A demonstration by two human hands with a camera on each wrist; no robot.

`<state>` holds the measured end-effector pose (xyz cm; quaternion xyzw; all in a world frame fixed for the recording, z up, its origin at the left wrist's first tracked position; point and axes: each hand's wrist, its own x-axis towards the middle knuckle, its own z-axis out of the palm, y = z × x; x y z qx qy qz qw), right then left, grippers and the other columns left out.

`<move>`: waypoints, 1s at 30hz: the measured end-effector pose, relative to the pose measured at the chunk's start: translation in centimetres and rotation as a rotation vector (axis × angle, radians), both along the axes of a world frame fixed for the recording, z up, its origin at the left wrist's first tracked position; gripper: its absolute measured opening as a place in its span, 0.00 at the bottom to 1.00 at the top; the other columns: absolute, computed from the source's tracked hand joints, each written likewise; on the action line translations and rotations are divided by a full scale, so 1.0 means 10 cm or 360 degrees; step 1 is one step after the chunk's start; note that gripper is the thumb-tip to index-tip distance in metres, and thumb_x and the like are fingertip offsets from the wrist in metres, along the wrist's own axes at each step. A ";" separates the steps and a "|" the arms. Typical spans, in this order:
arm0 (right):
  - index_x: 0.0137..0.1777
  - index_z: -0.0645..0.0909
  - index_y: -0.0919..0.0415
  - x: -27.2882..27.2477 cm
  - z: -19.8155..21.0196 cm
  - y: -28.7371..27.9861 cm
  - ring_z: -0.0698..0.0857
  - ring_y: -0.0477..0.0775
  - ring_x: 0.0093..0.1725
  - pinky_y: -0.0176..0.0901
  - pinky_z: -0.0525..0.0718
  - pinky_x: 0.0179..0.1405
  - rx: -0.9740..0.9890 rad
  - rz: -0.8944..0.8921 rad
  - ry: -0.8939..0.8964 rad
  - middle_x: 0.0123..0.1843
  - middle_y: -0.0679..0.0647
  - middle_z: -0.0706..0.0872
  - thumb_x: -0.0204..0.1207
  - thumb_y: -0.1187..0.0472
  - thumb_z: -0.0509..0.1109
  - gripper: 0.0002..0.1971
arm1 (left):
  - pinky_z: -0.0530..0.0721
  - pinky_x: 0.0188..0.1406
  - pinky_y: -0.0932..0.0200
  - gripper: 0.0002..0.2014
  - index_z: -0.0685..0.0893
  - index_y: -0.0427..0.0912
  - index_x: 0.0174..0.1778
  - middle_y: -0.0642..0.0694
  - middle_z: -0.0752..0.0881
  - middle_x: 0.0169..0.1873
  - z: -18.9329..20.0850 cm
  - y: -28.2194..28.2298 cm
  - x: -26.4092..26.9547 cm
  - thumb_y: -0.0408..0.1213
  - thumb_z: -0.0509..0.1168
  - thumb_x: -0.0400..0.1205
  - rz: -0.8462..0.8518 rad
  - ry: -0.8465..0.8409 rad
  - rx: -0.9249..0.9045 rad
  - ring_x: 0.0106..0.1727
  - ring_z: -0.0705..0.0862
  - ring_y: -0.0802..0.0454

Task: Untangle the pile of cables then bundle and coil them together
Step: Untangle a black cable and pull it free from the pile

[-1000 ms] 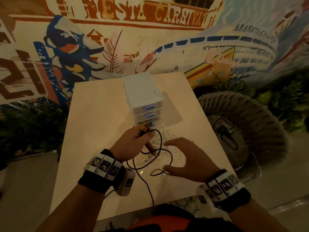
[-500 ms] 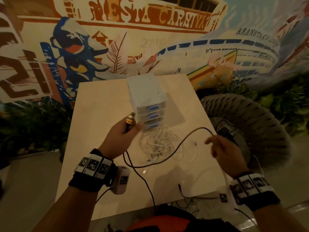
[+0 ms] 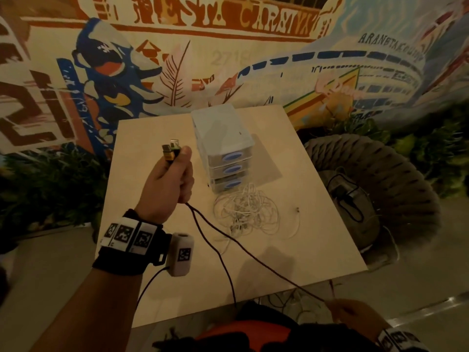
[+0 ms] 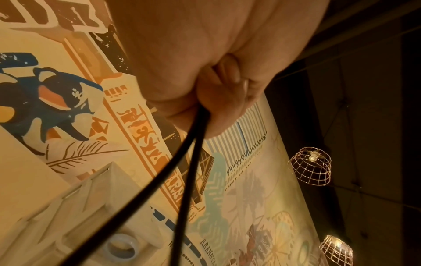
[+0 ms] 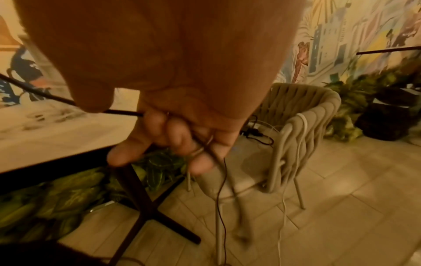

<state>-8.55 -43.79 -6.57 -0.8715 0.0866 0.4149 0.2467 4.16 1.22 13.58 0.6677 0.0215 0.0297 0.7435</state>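
Dim warm light, blurred, edge-warped.

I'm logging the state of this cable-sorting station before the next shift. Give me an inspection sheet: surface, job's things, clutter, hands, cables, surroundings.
Surface: light wooden table, bare across its left half.
Job's things: black cable lifted off the table; tangled white cables lying in front of the drawers.
Clutter: white drawer unit, three drawers, standing mid-table; a small loose bit right of the tangle, too small to identify.
Hands: left hand grips both connector ends of the black cable, raised; right hand holds the cable's far part at the near table edge.
Cables: two black strands leave the left fist; one runs taut to the right hand.
Surroundings: woven chair to the right with a dark cable on its seat; mural wall; plants.
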 end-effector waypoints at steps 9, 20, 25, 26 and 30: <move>0.67 0.74 0.26 0.60 0.88 0.80 0.82 0.30 0.59 0.33 0.83 0.61 0.0287 0.0343 -0.0534 0.68 0.36 0.83 0.70 0.33 0.76 0.25 | 0.76 0.26 0.52 0.21 0.73 0.41 0.32 0.36 0.70 0.24 0.14 -0.41 -0.27 0.46 0.56 0.91 -0.0585 -0.0027 0.0143 0.22 0.69 0.42; 0.38 0.79 0.52 1.02 1.63 2.38 0.75 0.48 0.31 0.46 0.76 0.37 0.1233 0.0251 -0.0569 0.34 0.57 0.77 0.81 0.32 0.61 0.25 | 0.84 0.31 0.38 0.17 0.78 0.40 0.41 0.40 0.80 0.25 0.26 -0.48 -0.32 0.43 0.53 0.92 -0.0315 -0.0397 0.0288 0.26 0.80 0.38; 0.35 0.78 0.50 0.79 0.82 1.93 0.72 0.42 0.29 0.33 0.71 0.33 0.0735 0.0271 -0.0194 0.30 0.44 0.75 0.84 0.37 0.62 0.22 | 0.68 0.21 0.60 0.17 0.73 0.44 0.41 0.49 0.63 0.22 0.24 -0.20 -0.31 0.44 0.50 0.93 -0.0165 -0.0157 -0.0198 0.21 0.59 0.52; 0.33 0.76 0.50 0.75 0.64 1.79 0.73 0.42 0.29 0.33 0.71 0.33 0.0628 0.0285 -0.0166 0.30 0.43 0.75 0.84 0.37 0.62 0.23 | 0.63 0.20 0.62 0.16 0.72 0.46 0.40 0.51 0.62 0.23 0.26 -0.16 -0.30 0.44 0.50 0.93 -0.0145 -0.0112 -0.0279 0.21 0.57 0.54; 0.31 0.74 0.51 0.60 0.08 1.23 0.75 0.43 0.30 0.33 0.71 0.31 0.0274 0.0226 -0.0095 0.28 0.45 0.76 0.84 0.35 0.60 0.25 | 0.61 0.19 0.64 0.08 0.76 0.49 0.43 0.40 0.58 0.30 0.21 -0.07 -0.27 0.36 0.61 0.89 -0.0072 -0.0101 -0.0245 0.22 0.55 0.55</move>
